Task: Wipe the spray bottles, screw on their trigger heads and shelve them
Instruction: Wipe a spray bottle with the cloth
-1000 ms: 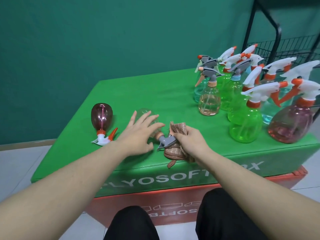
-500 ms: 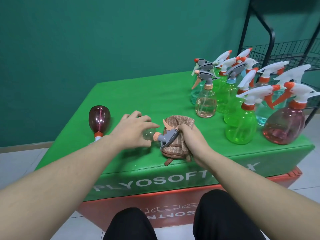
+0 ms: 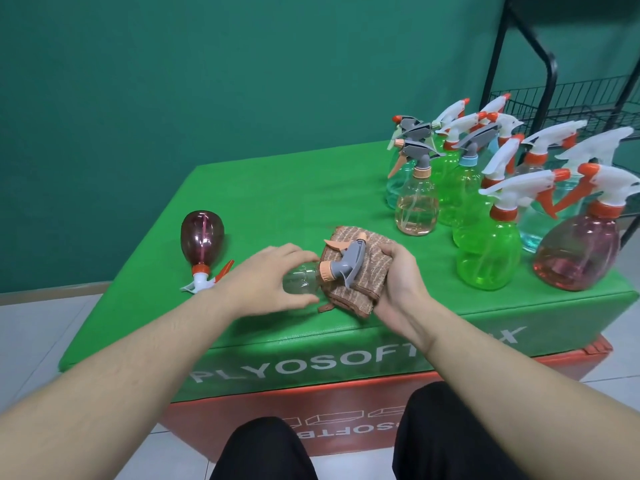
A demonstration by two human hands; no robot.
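On the green padded desk (image 3: 284,188), printed "PLYOSOFT" in white along its near side, the left hand (image 3: 266,282) grips a clear plastic spray bottle (image 3: 300,279) lying at the near edge. The right hand (image 3: 394,275) holds a brown striped cloth (image 3: 367,282) around its grey trigger head (image 3: 349,259). A dark red bottle (image 3: 202,237) lies left; upright spray bottles (image 3: 485,216) cluster far right.

Brown striped cloth (image 3: 360,271), grey trigger head (image 3: 349,259), seemingly clear bottle (image 3: 300,279)
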